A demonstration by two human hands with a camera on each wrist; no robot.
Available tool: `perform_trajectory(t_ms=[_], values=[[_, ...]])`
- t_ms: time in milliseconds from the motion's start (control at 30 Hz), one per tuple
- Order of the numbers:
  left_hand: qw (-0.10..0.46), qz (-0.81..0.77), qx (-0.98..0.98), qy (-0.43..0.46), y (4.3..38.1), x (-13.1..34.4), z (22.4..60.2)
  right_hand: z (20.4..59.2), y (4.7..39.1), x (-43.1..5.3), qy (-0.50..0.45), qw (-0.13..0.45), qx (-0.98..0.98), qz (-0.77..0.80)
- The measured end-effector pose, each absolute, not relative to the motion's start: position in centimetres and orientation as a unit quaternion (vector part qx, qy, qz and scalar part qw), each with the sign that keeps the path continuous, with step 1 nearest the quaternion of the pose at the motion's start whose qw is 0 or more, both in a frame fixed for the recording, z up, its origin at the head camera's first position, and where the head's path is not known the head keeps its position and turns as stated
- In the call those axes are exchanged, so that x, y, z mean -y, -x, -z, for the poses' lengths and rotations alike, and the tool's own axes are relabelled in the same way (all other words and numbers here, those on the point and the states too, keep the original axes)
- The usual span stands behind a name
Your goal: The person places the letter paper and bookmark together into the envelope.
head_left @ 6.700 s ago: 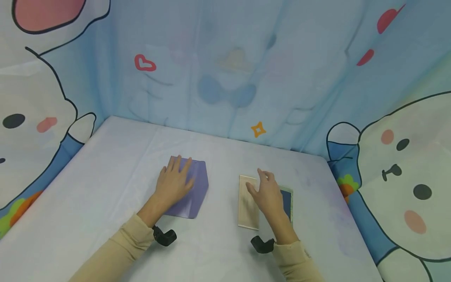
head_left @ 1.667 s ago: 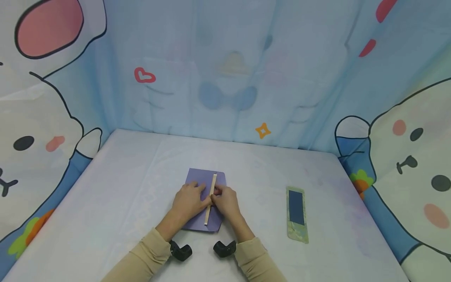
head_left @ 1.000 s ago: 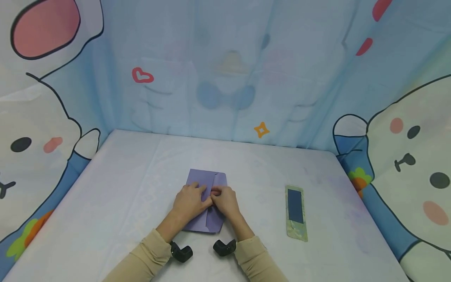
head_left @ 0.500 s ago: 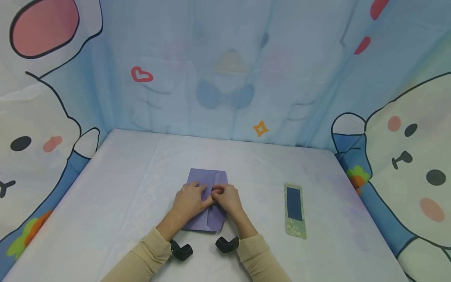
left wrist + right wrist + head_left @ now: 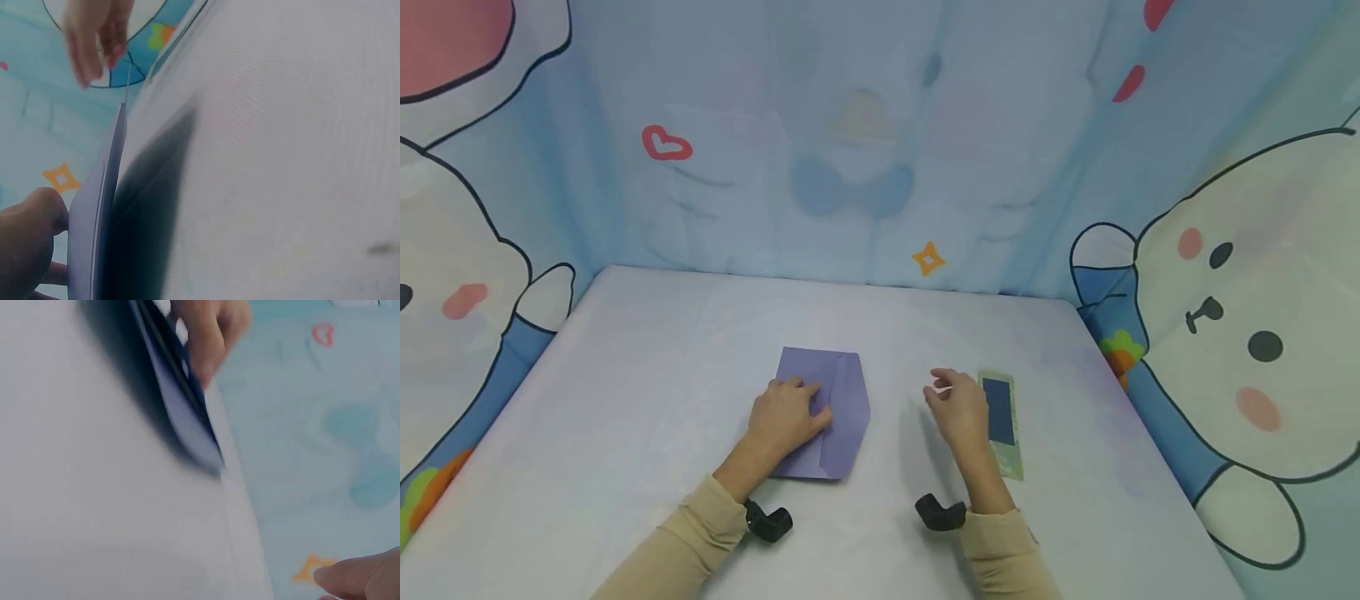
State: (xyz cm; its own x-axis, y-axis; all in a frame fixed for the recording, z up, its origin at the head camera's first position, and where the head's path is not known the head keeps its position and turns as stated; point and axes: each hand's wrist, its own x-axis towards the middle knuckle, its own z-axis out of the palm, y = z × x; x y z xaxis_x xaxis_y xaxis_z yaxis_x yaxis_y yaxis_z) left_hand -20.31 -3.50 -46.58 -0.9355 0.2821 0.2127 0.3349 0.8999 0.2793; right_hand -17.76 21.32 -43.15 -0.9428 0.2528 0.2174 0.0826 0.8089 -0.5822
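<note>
On the white tabletop lies a purple envelope (image 5: pixel 847 412), its pointed flap spread out to the right. My left hand (image 5: pixel 784 418) rests on its left half with fingers extended and the thumb toward the flap's fold. From the side, in the left wrist view, the envelope (image 5: pixel 87 231) stands slightly off the cloth along its edge, over a dark shadow. My right hand (image 5: pixel 962 412) hovers in the air right of the envelope, fingers loosely bent and holding nothing. It is nearest to a long card (image 5: pixel 1002 412) with a pale green border and a dark blue panel, and partly overlaps it.
A white cloth (image 5: pixel 700 325) covers the table. Behind it hangs a light blue curtain (image 5: pixel 730 225) printed with cartoon rabbits. Each wrist carries a black camera, one on the left (image 5: pixel 769 523) and one on the right (image 5: pixel 940 513).
A beige flat piece, pinched over the envelope 1.7 s ago, slid in at the fold and is out of sight. My right hand then left the envelope and moved right toward the card.
</note>
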Motion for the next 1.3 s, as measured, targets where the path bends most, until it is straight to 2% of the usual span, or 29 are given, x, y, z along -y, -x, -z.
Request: perform_trajectory(t_ms=[100, 367, 733, 1300], values=[[0.08, 0.154, 0.972, 0.158, 20.2, 3.5, 46.5, 43.7, 16.9, -24.5, 0.132, 0.14, 0.949, -0.251], [0.083, 0.147, 0.972, 0.164, 20.0, 3.3, 46.3, 45.0, 14.6, -29.8, 0.198, 0.059, 0.955, -0.213], [0.083, 0.147, 0.971, 0.169, 20.0, 3.2, 46.3, 45.5, 14.3, -31.0, 0.226, -0.007, 0.954, -0.195], [0.081, 0.144, 0.972, 0.165, 19.9, 3.2, 46.2, 45.8, 15.2, -32.0, 0.222, -0.03, 0.949, -0.222]])
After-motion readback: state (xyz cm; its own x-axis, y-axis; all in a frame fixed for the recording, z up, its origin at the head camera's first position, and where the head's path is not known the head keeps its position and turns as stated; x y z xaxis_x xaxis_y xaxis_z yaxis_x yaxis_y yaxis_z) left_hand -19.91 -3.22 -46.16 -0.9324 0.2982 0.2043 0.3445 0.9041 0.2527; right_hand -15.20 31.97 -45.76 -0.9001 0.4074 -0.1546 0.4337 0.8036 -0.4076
